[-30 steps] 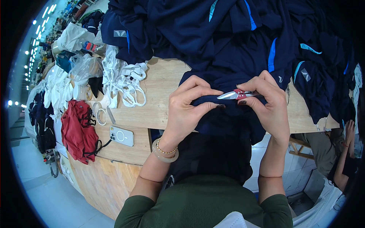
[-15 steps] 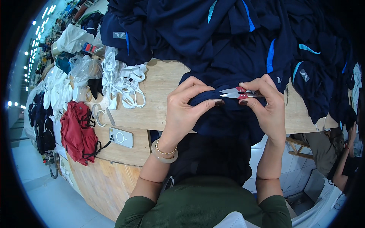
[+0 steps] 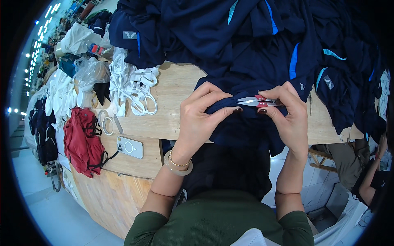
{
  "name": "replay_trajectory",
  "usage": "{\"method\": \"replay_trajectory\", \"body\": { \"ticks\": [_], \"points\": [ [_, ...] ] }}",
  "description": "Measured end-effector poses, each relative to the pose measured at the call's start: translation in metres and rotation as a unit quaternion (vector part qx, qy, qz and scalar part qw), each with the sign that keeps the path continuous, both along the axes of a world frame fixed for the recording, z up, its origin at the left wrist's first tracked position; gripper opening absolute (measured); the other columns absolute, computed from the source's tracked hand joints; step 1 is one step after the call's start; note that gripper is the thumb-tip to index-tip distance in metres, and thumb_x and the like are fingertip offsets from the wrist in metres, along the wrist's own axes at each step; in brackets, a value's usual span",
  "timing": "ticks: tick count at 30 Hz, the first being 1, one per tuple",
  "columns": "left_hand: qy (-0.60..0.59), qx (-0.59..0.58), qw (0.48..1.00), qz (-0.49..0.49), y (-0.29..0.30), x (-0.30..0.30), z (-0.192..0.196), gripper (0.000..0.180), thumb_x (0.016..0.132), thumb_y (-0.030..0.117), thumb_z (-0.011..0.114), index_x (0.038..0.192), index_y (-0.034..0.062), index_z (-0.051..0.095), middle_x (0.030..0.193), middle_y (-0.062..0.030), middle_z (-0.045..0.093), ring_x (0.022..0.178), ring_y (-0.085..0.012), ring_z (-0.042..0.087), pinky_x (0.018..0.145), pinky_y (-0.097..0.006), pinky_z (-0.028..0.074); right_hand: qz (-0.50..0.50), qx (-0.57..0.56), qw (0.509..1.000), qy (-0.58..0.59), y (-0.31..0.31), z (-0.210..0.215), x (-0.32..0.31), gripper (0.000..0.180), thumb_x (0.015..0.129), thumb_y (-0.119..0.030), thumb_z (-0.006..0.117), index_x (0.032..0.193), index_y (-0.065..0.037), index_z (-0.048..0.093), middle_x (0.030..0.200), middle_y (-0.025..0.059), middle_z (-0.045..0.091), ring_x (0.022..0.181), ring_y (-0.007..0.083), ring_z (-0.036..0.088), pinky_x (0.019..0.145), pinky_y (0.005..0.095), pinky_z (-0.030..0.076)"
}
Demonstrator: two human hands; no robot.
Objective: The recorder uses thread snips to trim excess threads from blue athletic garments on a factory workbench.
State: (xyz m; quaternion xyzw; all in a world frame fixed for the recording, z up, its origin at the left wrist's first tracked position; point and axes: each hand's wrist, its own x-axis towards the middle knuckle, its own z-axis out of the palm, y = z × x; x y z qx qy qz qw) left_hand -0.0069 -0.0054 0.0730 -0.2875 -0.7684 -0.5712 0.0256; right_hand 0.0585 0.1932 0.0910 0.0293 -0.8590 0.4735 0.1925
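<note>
A dark navy garment hangs over the table's front edge, joined visually with the navy pile behind it. My left hand pinches a fold of its cloth between thumb and fingers. In my right hand is a pair of thread snips with red grips, squeezed between thumb and fingers. The pointed blades face left, slightly parted, close to the cloth beside my left fingertips. Whether a thread lies between the blades is too small to tell.
Navy garments with blue strips heap across the back of the wooden table. To the left lie white straps, tape rolls, a phone and a red bag. Another person's arm shows at far right.
Both hands keep nearly the same place and hold. The snips' blades appear slightly closer together. The other person's arm at the right has shifted a little.
</note>
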Motion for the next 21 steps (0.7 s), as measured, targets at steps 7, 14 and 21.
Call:
{"method": "replay_trajectory", "body": {
  "ticks": [7,14,21],
  "points": [
    [0.023,0.016,1.000,0.011,0.0014,0.0003,-0.0022,0.020,0.069,0.004,0.080,0.087,0.0003,0.073,0.079,-0.0036,0.060,0.069,-0.0134,0.059,0.061,-0.024,0.046,-0.025,-0.052,0.998,0.020,0.0017,0.0015,0.0000,0.019,0.074,-0.003,0.074,0.092,0.000,0.069,0.076,0.0040,0.061,0.071,0.0152,0.048,0.059,0.0265,0.040],
    [0.027,0.015,0.999,0.023,0.0004,0.0007,-0.0021,0.020,0.069,0.001,0.079,0.088,0.0005,0.073,0.080,-0.0034,0.060,0.070,-0.0129,0.059,0.061,-0.023,0.046,-0.023,0.043,0.998,0.029,-0.0017,0.0036,0.0031,0.020,0.074,-0.003,0.074,0.093,0.000,0.069,0.080,0.0047,0.064,0.073,0.0175,0.047,0.063,0.0279,0.041],
    [0.035,0.023,0.999,0.027,0.0002,0.0003,-0.0015,0.020,0.069,0.001,0.079,0.088,0.0002,0.073,0.080,-0.0040,0.061,0.071,-0.0134,0.059,0.062,-0.024,0.046,-0.011,0.050,0.998,0.027,0.0023,0.0047,0.0034,0.019,0.075,-0.005,0.074,0.093,0.000,0.068,0.081,0.0048,0.064,0.073,0.0175,0.048,0.063,0.0281,0.041]
  ]
}}
